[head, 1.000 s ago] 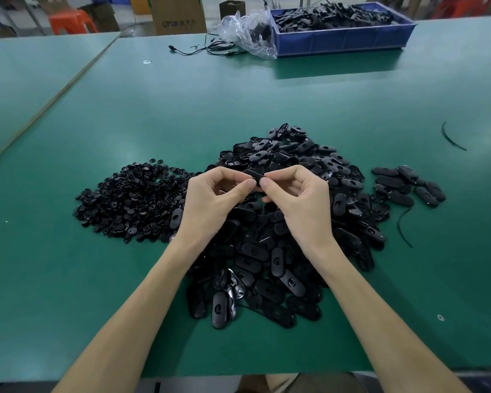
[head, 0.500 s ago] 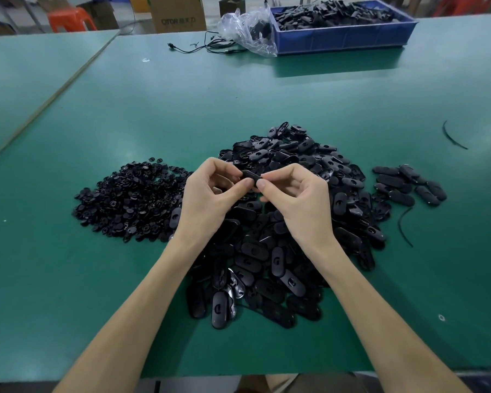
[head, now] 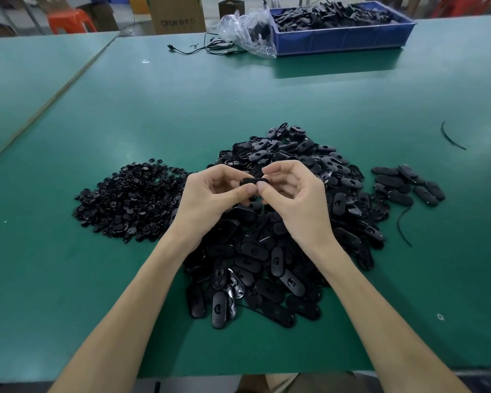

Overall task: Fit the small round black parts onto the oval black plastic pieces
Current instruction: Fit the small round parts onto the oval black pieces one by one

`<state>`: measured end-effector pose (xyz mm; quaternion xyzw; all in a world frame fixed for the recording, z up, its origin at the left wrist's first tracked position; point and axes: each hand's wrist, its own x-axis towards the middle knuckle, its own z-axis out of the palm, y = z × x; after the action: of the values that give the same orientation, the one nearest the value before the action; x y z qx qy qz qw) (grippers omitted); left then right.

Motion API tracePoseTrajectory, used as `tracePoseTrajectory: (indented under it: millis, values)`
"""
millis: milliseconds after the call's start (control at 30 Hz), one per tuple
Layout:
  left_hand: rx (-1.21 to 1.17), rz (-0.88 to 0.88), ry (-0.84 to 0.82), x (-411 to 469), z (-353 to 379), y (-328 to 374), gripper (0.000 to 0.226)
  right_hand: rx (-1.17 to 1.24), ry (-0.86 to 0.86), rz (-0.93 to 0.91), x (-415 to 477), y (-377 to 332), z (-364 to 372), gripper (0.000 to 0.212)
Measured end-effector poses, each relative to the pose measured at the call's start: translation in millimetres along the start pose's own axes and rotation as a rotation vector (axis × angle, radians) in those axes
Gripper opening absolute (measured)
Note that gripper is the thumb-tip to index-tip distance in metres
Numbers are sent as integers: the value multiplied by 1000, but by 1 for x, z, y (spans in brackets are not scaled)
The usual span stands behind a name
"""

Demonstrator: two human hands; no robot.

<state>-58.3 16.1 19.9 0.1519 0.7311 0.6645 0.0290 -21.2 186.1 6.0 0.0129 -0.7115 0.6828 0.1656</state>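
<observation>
Since half a second ago, the held oval piece [head: 253,182] has turned from a slant to level. Its long axis runs left to right and its thin edge faces the camera. One such piece is in hand. The left hand [head: 210,199] pinches its left end between thumb and curled fingers, and the right hand [head: 295,199] pinches its right end the same way. Both hands hover just above the big heap of oval pieces [head: 277,259]. Whether a round part sits on the held piece cannot be told.

Three groups lie on the green table [head: 238,95]:
- One heap of small round parts [head: 131,199] lies to the left, too many to count.
- The one big oval heap lies in the middle.
- One small cluster of oval pieces [head: 406,185] lies to the right, set apart and overlapping too much for an exact count.

Two loose black strips lie right of the heaps, one near [head: 403,225] and one far [head: 452,136].

At the far edge stand one blue crate [head: 343,38], one plastic bag [head: 247,32] touching it, and one cable [head: 204,48]. Bare mat stretches between the heaps and the crate, and also left of the round parts. The near edge runs under the forearms.
</observation>
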Motion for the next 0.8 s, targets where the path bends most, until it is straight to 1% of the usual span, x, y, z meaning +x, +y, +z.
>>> tracePoseTrajectory:
  millis: [100,233,467,600,800]
  values:
    - [-14,-36,-27,0,-3,1,15,-22,-12,-15,0,0,-1,17]
    - [6,-66,-56,1,-5,1,11,-41,-5,-12,0,0,-1,18]
    - [102,-18,-23,2,-3,1,8,-102,-11,-20,-1,1,-1,16]
    - [103,11,-13,1,-2,0,8,-139,-34,-25,-2,-1,1,16]
    - [58,25,8,-1,1,-1,10,-202,-7,-44,-4,-1,3,16]
